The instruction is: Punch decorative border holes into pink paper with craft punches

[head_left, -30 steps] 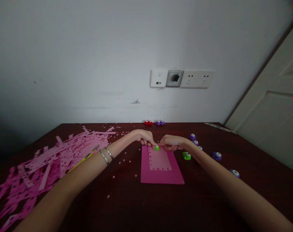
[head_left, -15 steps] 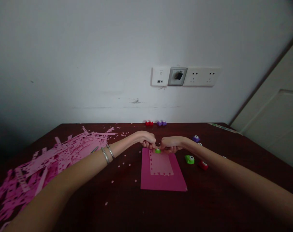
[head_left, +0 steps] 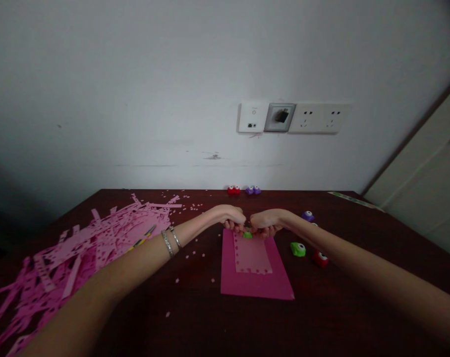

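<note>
My left hand (head_left: 234,218) and my right hand (head_left: 266,222) meet at the top edge of a light pink sheet (head_left: 252,255), fingers curled round a small green punch (head_left: 248,235) that sits between them. My fingers cover most of the punch. Punched shapes run along the left and bottom edges of the light sheet, which lies on a larger, darker pink sheet (head_left: 256,289). Right of the sheets are another green punch (head_left: 298,249) and a red punch (head_left: 320,258), the latter close beside my right forearm.
Pink paper strips (head_left: 80,248) heap on the left, with a yellow cutter (head_left: 142,238) on them. Small paper cut-outs dot the dark table (head_left: 195,322). Red punches (head_left: 234,190) and purple punches (head_left: 253,190) stand by the wall; a purple punch (head_left: 308,216) and a ruler-like strip (head_left: 355,200) are at right.
The view has shifted slightly, so the scene sits further right. Both hands stay at the green punch, and its white top is now hidden by the fingers or tilted out of sight.
</note>
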